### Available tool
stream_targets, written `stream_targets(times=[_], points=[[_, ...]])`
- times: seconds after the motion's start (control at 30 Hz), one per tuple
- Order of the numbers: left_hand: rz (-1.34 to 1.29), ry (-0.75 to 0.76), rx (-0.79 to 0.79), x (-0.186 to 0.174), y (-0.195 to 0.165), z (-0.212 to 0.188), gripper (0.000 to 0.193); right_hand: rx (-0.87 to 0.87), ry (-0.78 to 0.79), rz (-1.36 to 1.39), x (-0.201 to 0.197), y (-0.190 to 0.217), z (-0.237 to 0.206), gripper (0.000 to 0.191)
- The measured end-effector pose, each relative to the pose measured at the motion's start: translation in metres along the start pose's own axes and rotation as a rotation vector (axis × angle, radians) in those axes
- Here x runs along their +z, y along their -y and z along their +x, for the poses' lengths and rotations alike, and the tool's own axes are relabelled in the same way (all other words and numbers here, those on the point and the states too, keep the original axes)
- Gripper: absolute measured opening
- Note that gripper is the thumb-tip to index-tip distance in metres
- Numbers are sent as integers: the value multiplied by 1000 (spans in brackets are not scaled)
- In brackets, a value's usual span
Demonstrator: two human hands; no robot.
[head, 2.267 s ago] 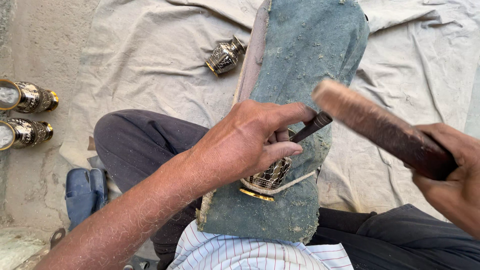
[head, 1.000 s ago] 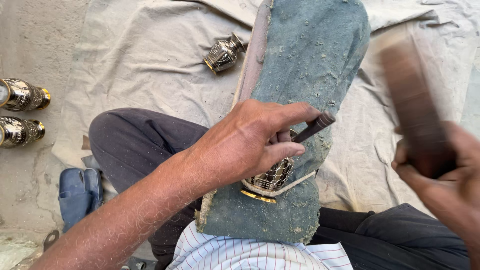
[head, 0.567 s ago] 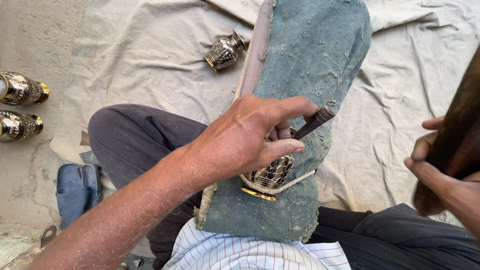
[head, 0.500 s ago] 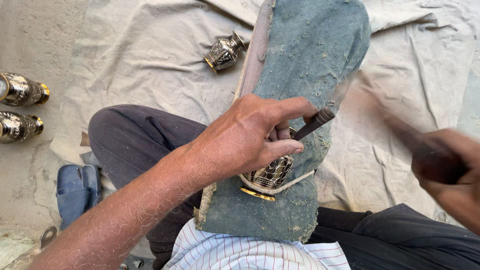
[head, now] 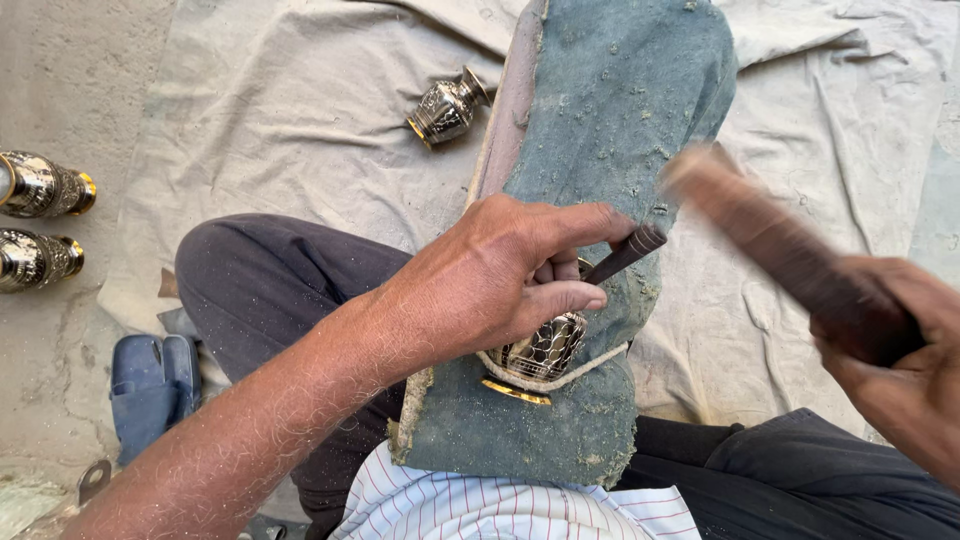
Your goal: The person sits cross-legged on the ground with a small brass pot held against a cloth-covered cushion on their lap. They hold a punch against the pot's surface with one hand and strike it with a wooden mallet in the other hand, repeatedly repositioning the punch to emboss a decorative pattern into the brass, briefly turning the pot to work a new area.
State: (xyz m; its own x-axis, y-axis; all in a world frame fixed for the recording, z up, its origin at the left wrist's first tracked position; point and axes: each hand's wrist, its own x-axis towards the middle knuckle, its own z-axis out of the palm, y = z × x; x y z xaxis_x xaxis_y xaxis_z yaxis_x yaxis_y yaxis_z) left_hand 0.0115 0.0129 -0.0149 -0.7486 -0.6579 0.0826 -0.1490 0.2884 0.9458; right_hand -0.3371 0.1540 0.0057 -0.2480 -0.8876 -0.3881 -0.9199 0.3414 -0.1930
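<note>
My left hand (head: pixel 505 280) grips a thin dark chisel (head: pixel 625 253), its tip set against a small engraved metal vase (head: pixel 540 350) with a gold rim. A pale cord holds the vase down on a long board padded in worn blue-green cloth (head: pixel 610 110) that leans over my lap. My right hand (head: pixel 895 365) holds a brown wooden mallet (head: pixel 770 235), blurred with motion, its head just right of the chisel's top end.
One finished engraved vase (head: pixel 447 107) lies on the pale sheet (head: pixel 280 120) beyond the board. Two more vases (head: pixel 40 185) (head: pixel 35 258) lie at the left edge on the concrete floor. A blue sandal (head: pixel 150 385) sits by my left knee.
The mallet has swung up and back down toward the chisel several times. My left hand, the chisel and the vase have stayed in place.
</note>
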Motion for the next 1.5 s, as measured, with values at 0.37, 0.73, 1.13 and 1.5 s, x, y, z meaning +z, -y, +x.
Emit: stream_targets(times=[0.37,0.73,1.13,1.5], points=[[-20,41,-32,-4,6,0,54,51,-104,256,7,-15,0,49],[-87,82,-1,-7,18,2,55,132,-32,85,10,-25,-13,40],[-117,141,-25,-9,27,5,53,174,-33,-103,6,-10,-16,43],[-129,140,5,-10,28,6,53,313,-34,134,17,-42,-16,28]])
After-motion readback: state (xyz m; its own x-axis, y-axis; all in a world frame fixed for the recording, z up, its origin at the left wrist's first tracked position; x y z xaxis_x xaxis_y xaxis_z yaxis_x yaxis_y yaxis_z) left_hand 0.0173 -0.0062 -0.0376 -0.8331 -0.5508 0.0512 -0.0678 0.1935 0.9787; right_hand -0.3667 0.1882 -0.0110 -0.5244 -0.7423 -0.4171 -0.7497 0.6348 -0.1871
